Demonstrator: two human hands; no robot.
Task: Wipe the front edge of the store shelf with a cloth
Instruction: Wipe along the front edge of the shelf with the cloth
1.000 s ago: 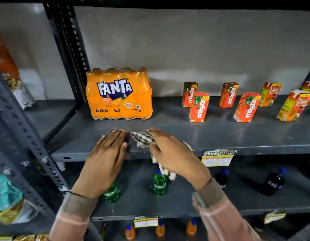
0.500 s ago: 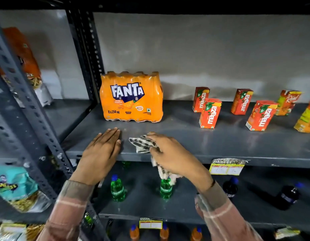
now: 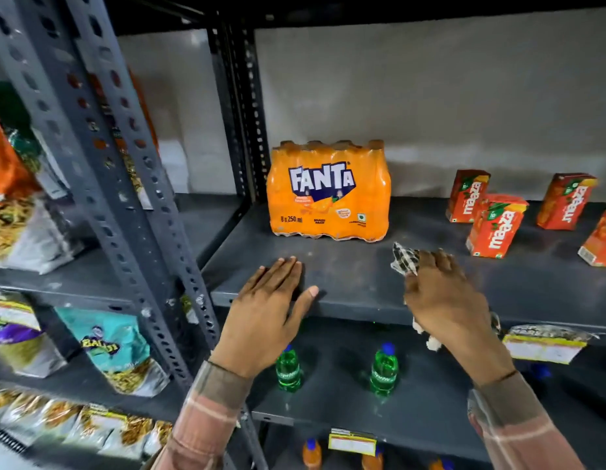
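Checked cloth (image 3: 404, 258) bunched under right hand (image 3: 445, 300) fingers (image 3: 430, 262) at shelf (image 3: 362, 303) edge — left hand (image 3: 267, 313) flat, spread.

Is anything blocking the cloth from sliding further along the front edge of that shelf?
Nothing visible on top. The cloth in the right hand has bare shelf edge either side; the left hand rests there, and a price tag hangs below.

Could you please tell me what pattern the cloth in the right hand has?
The cloth is black-and-white checked, seen in the head view.
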